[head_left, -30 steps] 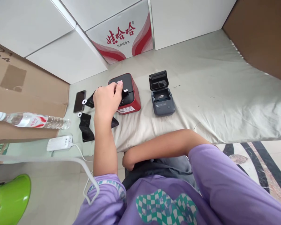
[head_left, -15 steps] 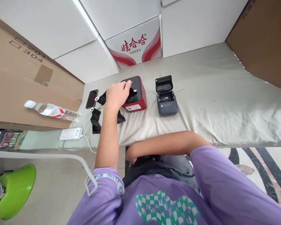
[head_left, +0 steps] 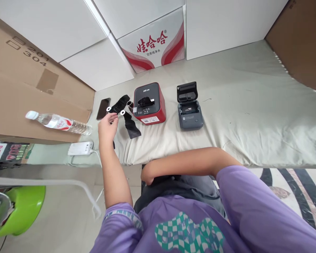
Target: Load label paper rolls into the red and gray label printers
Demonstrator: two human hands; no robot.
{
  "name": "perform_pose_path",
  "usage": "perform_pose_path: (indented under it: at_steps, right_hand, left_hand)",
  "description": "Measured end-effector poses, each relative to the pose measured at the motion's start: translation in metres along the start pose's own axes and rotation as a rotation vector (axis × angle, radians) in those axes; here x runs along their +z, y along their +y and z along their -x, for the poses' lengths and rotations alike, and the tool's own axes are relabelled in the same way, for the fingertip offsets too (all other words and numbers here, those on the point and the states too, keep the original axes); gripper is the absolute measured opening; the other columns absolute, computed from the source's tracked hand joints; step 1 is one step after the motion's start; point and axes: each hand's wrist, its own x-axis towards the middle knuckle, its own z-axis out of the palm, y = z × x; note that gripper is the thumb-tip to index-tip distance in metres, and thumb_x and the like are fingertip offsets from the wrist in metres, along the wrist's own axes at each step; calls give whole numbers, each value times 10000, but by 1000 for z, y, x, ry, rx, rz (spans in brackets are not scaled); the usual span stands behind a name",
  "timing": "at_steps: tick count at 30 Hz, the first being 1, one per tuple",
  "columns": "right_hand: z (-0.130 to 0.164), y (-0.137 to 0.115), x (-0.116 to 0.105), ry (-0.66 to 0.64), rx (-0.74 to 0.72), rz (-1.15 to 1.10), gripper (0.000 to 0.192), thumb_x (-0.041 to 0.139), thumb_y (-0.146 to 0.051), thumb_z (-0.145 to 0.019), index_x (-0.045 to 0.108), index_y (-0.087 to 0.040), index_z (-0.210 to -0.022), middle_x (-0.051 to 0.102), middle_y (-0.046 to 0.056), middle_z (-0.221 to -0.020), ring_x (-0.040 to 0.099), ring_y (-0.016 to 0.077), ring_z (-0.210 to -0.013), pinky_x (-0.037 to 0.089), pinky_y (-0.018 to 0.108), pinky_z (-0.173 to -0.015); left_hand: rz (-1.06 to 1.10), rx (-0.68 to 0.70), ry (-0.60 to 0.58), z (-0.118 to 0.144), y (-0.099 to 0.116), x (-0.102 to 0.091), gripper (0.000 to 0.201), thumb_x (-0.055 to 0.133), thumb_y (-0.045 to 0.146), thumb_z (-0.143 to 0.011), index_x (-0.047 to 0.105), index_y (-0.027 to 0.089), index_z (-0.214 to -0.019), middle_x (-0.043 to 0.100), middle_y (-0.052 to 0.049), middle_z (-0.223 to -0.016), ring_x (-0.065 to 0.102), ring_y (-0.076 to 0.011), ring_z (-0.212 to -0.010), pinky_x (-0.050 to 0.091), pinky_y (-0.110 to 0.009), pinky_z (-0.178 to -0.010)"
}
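Observation:
My left hand (head_left: 108, 125) is over several black ribbon strips, its fingers curled and fingertips close together beside a white-cored black ribbon roll (head_left: 131, 125). What lies between the fingers is hidden. Another white-cored ribbon (head_left: 121, 103) is just above the fingertips, and a third shows only a dark edge below my wrist. To the right sits a red and black printer (head_left: 150, 102) with black material on its top. Beyond it is a small grey printer (head_left: 191, 117), its black lid raised. My right hand (head_left: 148, 174) hangs at my lap below the bench edge, its fingers hidden.
A phone (head_left: 103, 109) and a white power bank (head_left: 80, 148) with a cable lie at the left, near a water bottle (head_left: 60, 123). White cartons (head_left: 147, 21) line the back of the cloth-covered bench (head_left: 242, 116). A green stool (head_left: 28, 211) stands below left.
My left hand has moved left and toward me, from the top of the red printer to the black ribbons. My right hand stays at my lap.

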Motion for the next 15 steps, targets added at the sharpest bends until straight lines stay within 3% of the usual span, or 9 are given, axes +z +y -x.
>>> perform_pose_path:
  at_steps: [4, 7, 9, 11, 13, 15]
  right_hand:
    - [5, -1, -4, -22, -5, 23, 249, 748, -149, -863, 816, -1, -1051, 801, 186, -1106, 758, 284, -991, 581, 337, -863]
    - [5, -1, -5, -31, -3, 33, 215, 725, -155, -875, 825, -53, -1035, 802, 163, -1136, 760, 285, -1039, 589, 345, -902]
    - [5, -1, -4, -37, -1, 43, 213, 707, -149, -878, 826, -62, -1033, 799, 164, -1147, 759, 288, -1062, 592, 356, -926]
    - [3, -1, -4, -42, -3, 50, 230, 697, -147, -878, 822, -52, -1045, 794, 175, -1165, 758, 295, -1070, 596, 367, -933]
    - [1, 0, -3, -47, -7, 53, 239, 692, -147, -878, 819, -40, -1050, 790, 180, -1179, 758, 302, -1071, 598, 375, -926]
    - [0, 0, -2, -48, -9, 52, 233, 690, -146, -881, 818, -36, -1042, 790, 182, -1182, 756, 304, -1070, 596, 380, -921]
  left_hand:
    - [-7, 83, -68, -9, 6, 16, 596, 593, 180, -820, 637, 273, -1407, 729, -84, -1386, 713, -249, -1216, 537, -384, -1012]
    - [47, 69, -53, -14, 7, 23, 483, 591, 248, -840, 655, 237, -1318, 743, -86, -1333, 702, -225, -1205, 523, -362, -1004]
    - [146, 31, 6, -15, 5, 25, 412, 657, 393, -826, 647, 209, -1194, 748, -102, -1251, 694, -225, -1194, 526, -354, -982]
    - [315, -15, 96, -12, 4, 25, 536, 711, 610, -780, 594, 206, -1113, 723, -90, -1178, 675, -229, -1202, 523, -357, -921]
    - [523, -64, 179, -6, 7, 22, 725, 637, 817, -769, 521, 214, -1154, 671, -59, -1200, 642, -220, -1235, 487, -361, -861]
    - [686, -121, 186, 1, 12, 15, 782, 478, 906, -816, 452, 253, -1247, 621, -26, -1288, 603, -214, -1284, 450, -366, -835]
